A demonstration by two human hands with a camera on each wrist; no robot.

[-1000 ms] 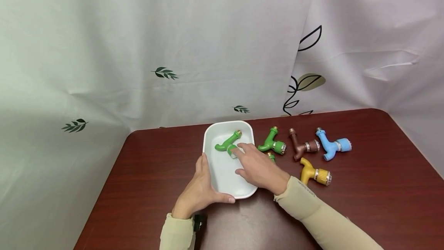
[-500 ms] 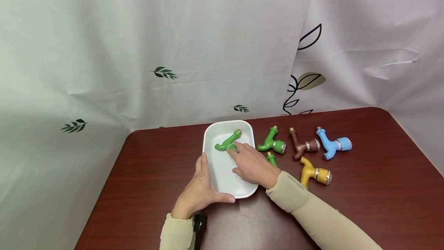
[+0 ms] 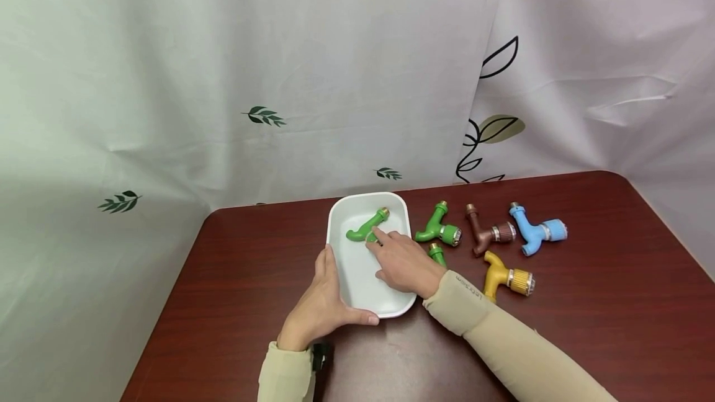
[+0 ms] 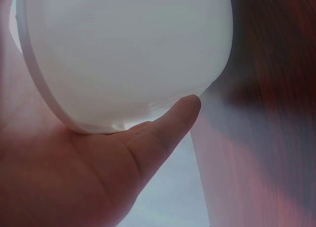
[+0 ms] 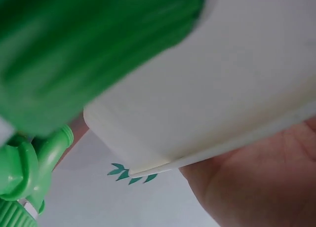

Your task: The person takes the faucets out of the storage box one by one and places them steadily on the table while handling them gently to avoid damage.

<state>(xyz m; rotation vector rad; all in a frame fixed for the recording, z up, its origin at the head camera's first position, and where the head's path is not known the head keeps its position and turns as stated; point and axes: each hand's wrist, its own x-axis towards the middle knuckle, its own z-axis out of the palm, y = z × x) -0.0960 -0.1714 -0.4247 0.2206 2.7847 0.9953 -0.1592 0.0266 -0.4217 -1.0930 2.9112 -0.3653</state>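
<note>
A white tray (image 3: 357,278) stands on the dark red table with a green tap (image 3: 365,228) lying in its far half. My left hand (image 3: 321,309) holds the tray's near left corner, fingers along the left wall and thumb on the near side; the left wrist view shows that thumb (image 4: 168,123) against the wall. Reaching over the right rim, my right hand (image 3: 404,262) touches the tap's knob with its fingertips, the thumb held apart from it. Those fingers hide most of the knob. In the right wrist view, the palm (image 5: 266,182) is above the tray rim.
Right of the tray lie a green tap (image 3: 432,228), a second green tap (image 3: 437,255) partly under the right hand, a brown tap (image 3: 486,234), a blue tap (image 3: 533,234) and a yellow tap (image 3: 497,278). A pale curtain (image 3: 313,79) hangs behind the table.
My right hand has shifted slightly left, and its fingers now cover more of the tap's knob. The tap's body and the left hand on the tray have stayed in place.
</note>
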